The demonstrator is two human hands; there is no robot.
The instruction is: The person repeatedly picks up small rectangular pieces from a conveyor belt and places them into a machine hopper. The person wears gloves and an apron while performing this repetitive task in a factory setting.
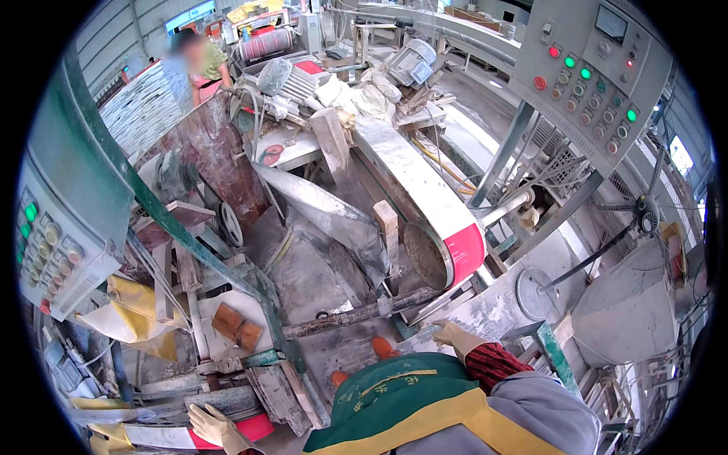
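My left hand [214, 428], in a cream rubber glove, is low on the left with its fingers spread. It is over the red end of a white-and-red machine cover [159, 437]; whether it rests on it I cannot tell. My right hand [457, 339], in a matching glove, hangs at the right side of my green apron [402, 394]. Its fingers stretch out and nothing shows in them. Beyond it, a long white belt guard [413, 171] with a red rounded end runs away from me. A dusty wooden bar [360, 312] crosses in front of my orange shoes.
Control panels with lit green buttons stand at left [64, 250] and upper right [584, 76]. A green metal post [163, 216] slants across the left. Motors [411, 62] and rags [364, 98] lie ahead. A person [205, 64] stands far left. A fan [646, 214] stands right.
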